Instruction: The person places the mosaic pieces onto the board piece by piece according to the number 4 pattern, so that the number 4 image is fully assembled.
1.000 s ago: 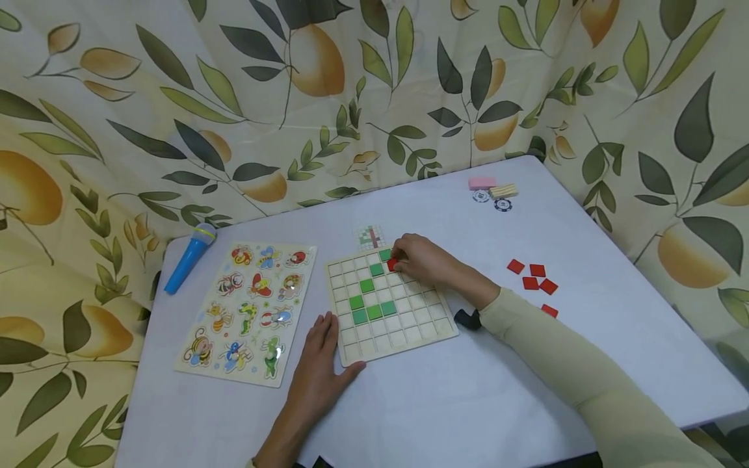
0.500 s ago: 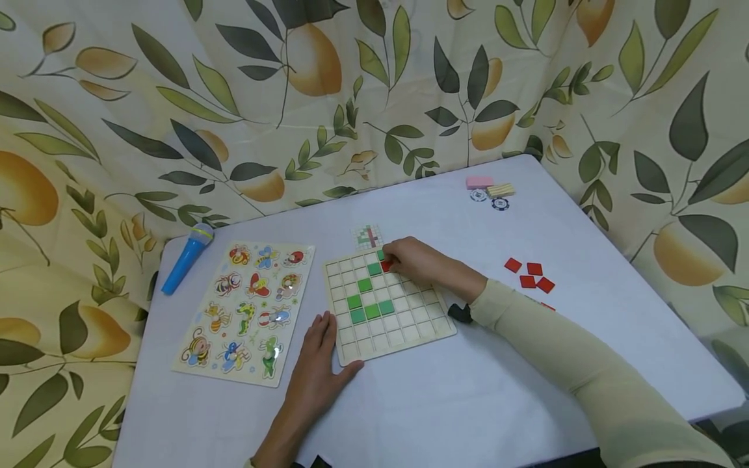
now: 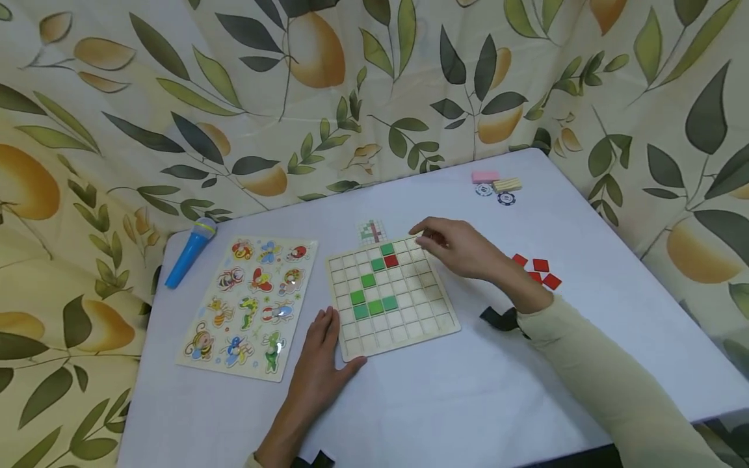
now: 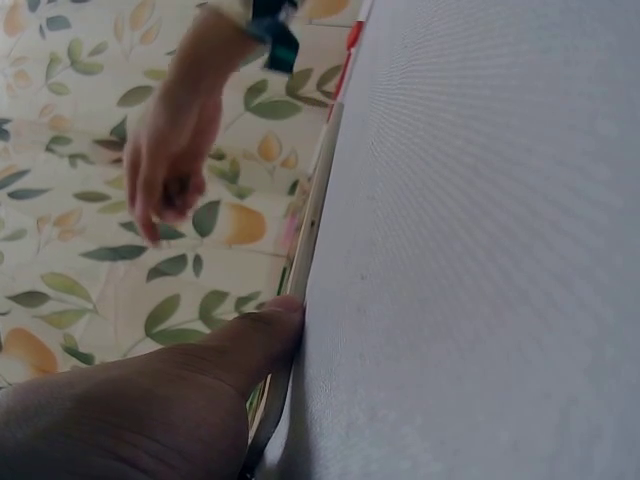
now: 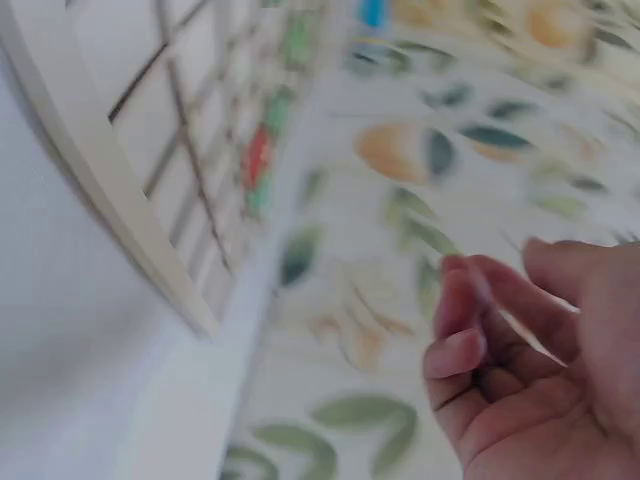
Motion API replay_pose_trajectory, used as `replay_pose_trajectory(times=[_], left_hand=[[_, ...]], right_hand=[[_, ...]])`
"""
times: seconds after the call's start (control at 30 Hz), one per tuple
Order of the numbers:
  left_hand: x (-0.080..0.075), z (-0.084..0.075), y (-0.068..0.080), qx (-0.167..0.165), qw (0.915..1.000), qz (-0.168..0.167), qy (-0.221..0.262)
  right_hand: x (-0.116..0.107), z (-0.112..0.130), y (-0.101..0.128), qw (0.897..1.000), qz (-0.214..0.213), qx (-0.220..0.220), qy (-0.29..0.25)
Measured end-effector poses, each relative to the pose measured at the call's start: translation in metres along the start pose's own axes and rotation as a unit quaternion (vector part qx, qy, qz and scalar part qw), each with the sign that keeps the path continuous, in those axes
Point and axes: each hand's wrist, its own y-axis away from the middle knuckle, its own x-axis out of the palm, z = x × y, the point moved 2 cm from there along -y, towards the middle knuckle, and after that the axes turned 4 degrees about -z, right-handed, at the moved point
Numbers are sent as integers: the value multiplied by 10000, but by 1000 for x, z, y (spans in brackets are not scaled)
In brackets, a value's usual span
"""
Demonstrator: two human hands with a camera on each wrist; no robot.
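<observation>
A wooden grid board [image 3: 409,325] lies mid-table. Several green tiles [image 3: 367,280] run diagonally across its cells, and one red tile [image 3: 391,260] sits beside the upper green ones. My right hand [image 3: 424,235] hovers above the board's far right corner, fingers loosely curled and holding nothing; the right wrist view shows those bare fingers [image 5: 465,345] over the board [image 5: 120,215]. My left hand [image 3: 328,328] lies flat on the table against the board's near left corner. In the left wrist view its thumb [image 4: 262,335] touches the board's edge [image 4: 312,225].
Loose red tiles [image 3: 541,265] lie right of the board and a small pattern card [image 3: 372,231] behind it. An insect puzzle [image 3: 251,305] and a blue toy microphone [image 3: 190,253] are at the left. A pink eraser [image 3: 484,177], a wooden block [image 3: 506,184] and chips [image 3: 506,199] sit far right.
My right hand let go of the red tile in a cell beside the green ones, then lifted and drew back to the right. The left hand stayed put.
</observation>
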Motion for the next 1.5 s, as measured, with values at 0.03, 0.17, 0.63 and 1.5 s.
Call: replay_pose_trajectory(times=[0.03, 0.17, 0.63, 1.5], left_hand=[[0, 0, 0, -7, 10000, 7, -2], [0, -1, 0, -6, 10000, 36, -27], [2, 3, 1, -35, 10000, 23, -58], [2, 3, -1, -29, 9998, 123, -141]], right_hand=[[-10, -3, 12, 9997, -208, 24, -92], [-41, -37, 66, 9920, -1164, 350, -347], [-52, -139, 179, 9613, -1519, 2291, -167], [-30, -162, 192, 9853, -721, 1308, 823]])
